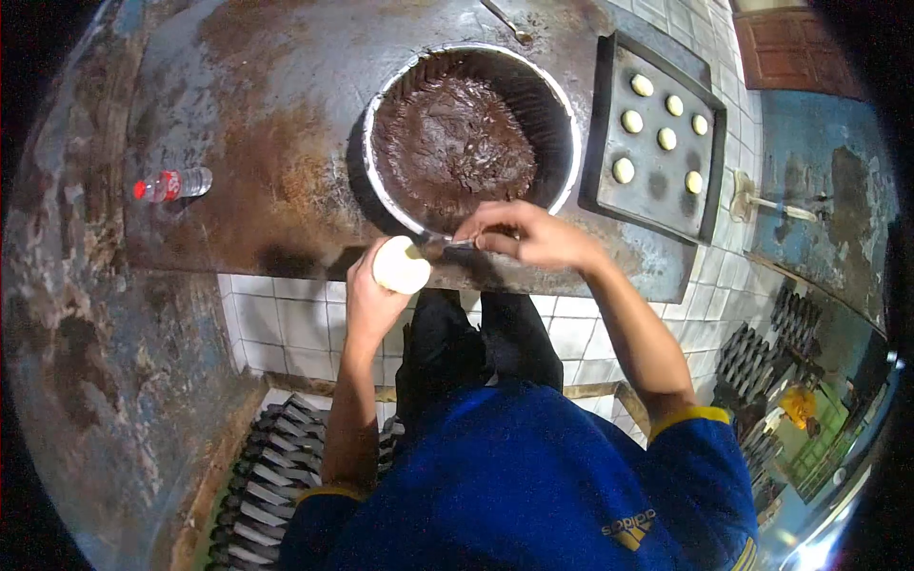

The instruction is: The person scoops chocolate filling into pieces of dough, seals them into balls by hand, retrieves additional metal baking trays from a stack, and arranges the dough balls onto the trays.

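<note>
A flattened round of pale dough rests in my left hand, whose fingers curl around its underside near the table's front edge. My right hand grips a small metal spoon at the near rim of a large round basin. Dark brown filling lies in that basin. The spoon's tip carries dark filling and meets the right side of the dough.
A black tray with several pale dough balls is at the right. A red-capped bottle lies at the left of the worn table. Another utensil lies behind the basin.
</note>
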{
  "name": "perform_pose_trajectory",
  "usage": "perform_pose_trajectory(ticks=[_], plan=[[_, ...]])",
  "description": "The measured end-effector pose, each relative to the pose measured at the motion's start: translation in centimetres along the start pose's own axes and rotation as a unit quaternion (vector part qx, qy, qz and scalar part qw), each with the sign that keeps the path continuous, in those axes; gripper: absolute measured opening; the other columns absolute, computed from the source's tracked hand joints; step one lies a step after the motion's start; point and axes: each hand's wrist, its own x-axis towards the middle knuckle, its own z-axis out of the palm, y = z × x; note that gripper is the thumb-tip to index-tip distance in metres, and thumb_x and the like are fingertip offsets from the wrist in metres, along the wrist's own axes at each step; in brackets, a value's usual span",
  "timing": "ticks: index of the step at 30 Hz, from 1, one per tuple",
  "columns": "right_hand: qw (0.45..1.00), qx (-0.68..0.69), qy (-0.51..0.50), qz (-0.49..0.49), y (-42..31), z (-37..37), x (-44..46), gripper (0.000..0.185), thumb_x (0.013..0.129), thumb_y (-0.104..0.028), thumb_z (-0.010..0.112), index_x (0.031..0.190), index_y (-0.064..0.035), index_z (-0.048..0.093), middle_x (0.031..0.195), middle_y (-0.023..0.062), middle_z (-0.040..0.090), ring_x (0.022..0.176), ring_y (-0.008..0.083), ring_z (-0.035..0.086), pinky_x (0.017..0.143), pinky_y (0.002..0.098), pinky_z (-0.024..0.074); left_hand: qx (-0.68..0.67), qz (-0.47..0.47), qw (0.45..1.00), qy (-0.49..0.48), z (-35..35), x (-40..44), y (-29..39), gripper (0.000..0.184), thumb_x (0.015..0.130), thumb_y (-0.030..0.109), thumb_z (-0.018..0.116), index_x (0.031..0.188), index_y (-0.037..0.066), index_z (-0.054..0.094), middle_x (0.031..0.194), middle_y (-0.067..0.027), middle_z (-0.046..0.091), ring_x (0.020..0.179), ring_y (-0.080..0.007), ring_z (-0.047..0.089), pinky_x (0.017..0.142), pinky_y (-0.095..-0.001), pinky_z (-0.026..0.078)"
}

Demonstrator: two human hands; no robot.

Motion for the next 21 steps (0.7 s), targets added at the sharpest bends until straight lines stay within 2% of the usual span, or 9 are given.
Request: perform_pose_trajectory(ticks=[2, 6, 8, 12, 14, 16, 19, 20, 21], plan=[[0.994, -0.057, 0.089, -0.005, -4.7, 2.5, -0.8, 0.029, 0.095, -0.002, 0.064, 0.123, -0.0039, 0.072, 0.108, 0.0163, 0.065, 0.106, 0.0349, 0.066, 0.098, 0.0443, 0.0522, -0.006, 0.023, 1.000, -0.011, -0.1, 0.6, 2.2, 0.040, 0.076, 0.013, 0.092, 0.106, 0.000, 0.069, 0.097, -0.0151, 0.077, 0.091, -0.0285, 0.077, 0.080, -0.0379, 0.059], [0.950, -0.232, 0.207, -0.030, -4.9, 7.7, -2.1, 0.043, 0.086, 0.003, 0.067, 0.127, -0.0103, 0.071, 0.110, 0.0135, 0.061, 0.103, 0.0357, 0.064, 0.093, 0.0461, 0.0530, -0.055, 0.085, 0.995, -0.001, -0.2, 1.5, 3.6, 0.038, 0.073, 0.010, 0.090, 0.104, 0.002, 0.069, 0.094, -0.0129, 0.077, 0.088, -0.0264, 0.078, 0.079, -0.0365, 0.059], [0.924, -0.288, 0.248, -0.038, -4.4, 8.9, -2.9, 0.047, 0.084, 0.004, 0.068, 0.128, -0.0118, 0.071, 0.111, 0.0127, 0.060, 0.102, 0.0353, 0.064, 0.091, 0.0466, 0.0535, -0.026, 0.093, 0.995, -0.022, -0.7, 2.0, 3.9, 0.033, 0.075, 0.010, 0.089, 0.101, 0.001, 0.070, 0.091, -0.0079, 0.076, 0.085, -0.0141, 0.071, 0.080, -0.0328, 0.057], [0.911, -0.207, 0.354, -0.041, 0.8, 12.3, -5.6, 0.039, 0.086, 0.004, 0.069, 0.123, -0.0081, 0.071, 0.107, 0.0150, 0.061, 0.098, 0.0364, 0.064, 0.086, 0.0444, 0.0545, -0.072, 0.053, 0.996, 0.016, 0.6, 2.0, 0.7, 0.029, 0.082, 0.007, 0.084, 0.107, -0.001, 0.073, 0.095, -0.0061, 0.077, 0.087, -0.0145, 0.073, 0.080, -0.0317, 0.057], [0.888, -0.097, 0.445, 0.059, 5.7, 14.3, -8.8, 0.016, 0.099, -0.001, 0.062, 0.114, -0.0019, 0.069, 0.095, 0.0119, 0.065, 0.085, 0.0235, 0.067, 0.078, 0.0363, 0.0544, -0.068, -0.007, 0.996, 0.063, 1.3, 1.9, -3.6, 0.024, 0.090, 0.010, 0.083, 0.109, -0.001, 0.075, 0.100, -0.0065, 0.078, 0.087, -0.0117, 0.073, 0.078, -0.0306, 0.058], [0.809, 0.069, 0.551, 0.195, 12.8, 16.7, -12.9, 0.014, 0.104, -0.008, 0.059, 0.112, -0.0007, 0.068, 0.090, 0.0087, 0.068, 0.082, 0.0175, 0.066, 0.078, 0.0338, 0.0543, -0.062, -0.060, 0.996, -0.019, 0.2, 2.1, -0.9, 0.028, 0.088, 0.013, 0.087, 0.109, 0.000, 0.075, 0.102, -0.0065, 0.079, 0.088, -0.0116, 0.073, 0.079, -0.0297, 0.058], [0.784, 0.166, 0.485, 0.349, 17.9, 13.9, -17.9, 0.022, 0.102, -0.014, 0.061, 0.117, 0.0015, 0.066, 0.102, 0.0131, 0.073, 0.087, 0.0205, 0.069, 0.084, 0.0381, 0.0561, -0.052, -0.046, 0.995, -0.068, 0.5, 2.0, 1.2, 0.031, 0.086, 0.017, 0.089, 0.109, 0.001, 0.076, 0.100, -0.0037, 0.078, 0.087, -0.0091, 0.071, 0.079, -0.0283, 0.057], [0.857, -0.005, 0.459, 0.235, 23.7, 13.9, -19.4, 0.036, 0.101, -0.019, 0.065, 0.129, 0.0029, 0.063, 0.119, 0.0199, 0.071, 0.106, 0.0279, 0.069, 0.094, 0.0426, 0.0552, -0.052, -0.020, 0.993, -0.101, 0.5, 1.9, 1.4, 0.031, 0.087, 0.018, 0.089, 0.109, 0.001, 0.076, 0.099, -0.0028, 0.078, 0.087, -0.0084, 0.070, 0.079, -0.0282, 0.056], [0.852, -0.128, 0.407, 0.304, 21.4, 12.2, -18.6, 0.047, 0.098, -0.025, 0.068, 0.135, 0.0024, 0.060, 0.126, 0.0231, 0.068, 0.116, 0.0322, 0.066, 0.100, 0.0457, 0.0525, -0.047, -0.018, 0.993, -0.104, 0.6, 1.9, 1.9, 0.031, 0.087, 0.018, 0.089, 0.109, 0.001, 0.076, 0.099, -0.0028, 0.078, 0.087, -0.0084, 0.070, 0.079, -0.0282, 0.056]])
